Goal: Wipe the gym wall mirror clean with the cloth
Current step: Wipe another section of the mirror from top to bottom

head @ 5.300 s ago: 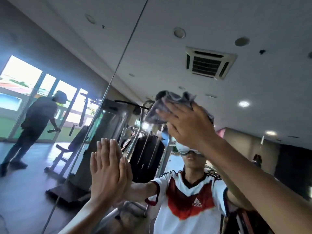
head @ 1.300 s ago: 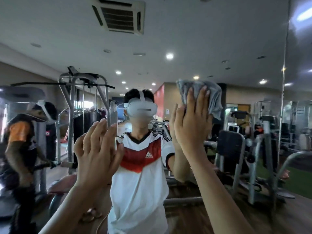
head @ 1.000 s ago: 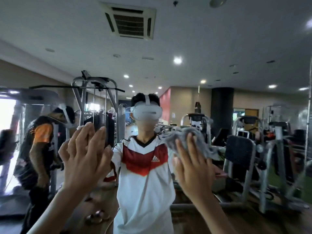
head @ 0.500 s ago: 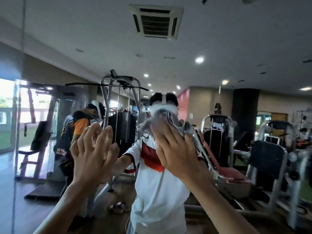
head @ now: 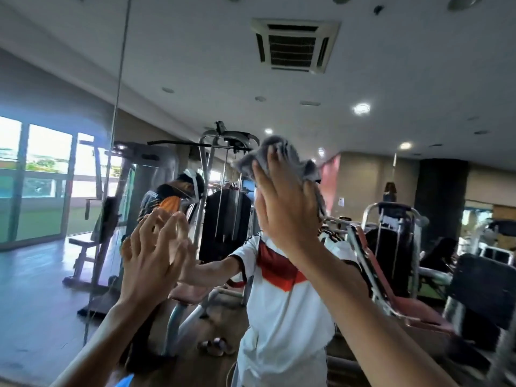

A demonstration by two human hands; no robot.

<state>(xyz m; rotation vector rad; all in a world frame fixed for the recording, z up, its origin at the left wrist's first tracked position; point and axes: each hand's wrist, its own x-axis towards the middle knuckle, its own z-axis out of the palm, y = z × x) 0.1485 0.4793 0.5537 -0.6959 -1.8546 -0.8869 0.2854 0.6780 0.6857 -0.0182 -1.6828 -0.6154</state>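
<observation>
Grey, soft-looking cloth (head: 282, 155), crumpled into loose folds, flattened against the mirror (head: 173, 65) just above the reflected jersey. Pinned there by the right hand (head: 282, 210): grip wide, fingers straight and close together, palm toward the glass, cloth bunching out past the fingertips and the little-finger side. Lower and to its left, the left hand (head: 150, 261), grip wide too, fingers spread, tips meeting their own reflection on the glass. Smooth, glossy pane, split by a thin vertical seam (head: 118, 93) left of both hands. Around and beyond the hands, only reflections: white jersey with a red chevron (head: 279, 277), steel-tube cable machine (head: 223, 141) with a black weight stack, second person in black and orange (head: 167, 202) bent forward, padded reddish bench (head: 413, 305) at right. Overhead, square slatted ceiling vent (head: 294, 44) among round recessed lights. Far left, tall bright windows (head: 42, 169) over a shiny floor.
</observation>
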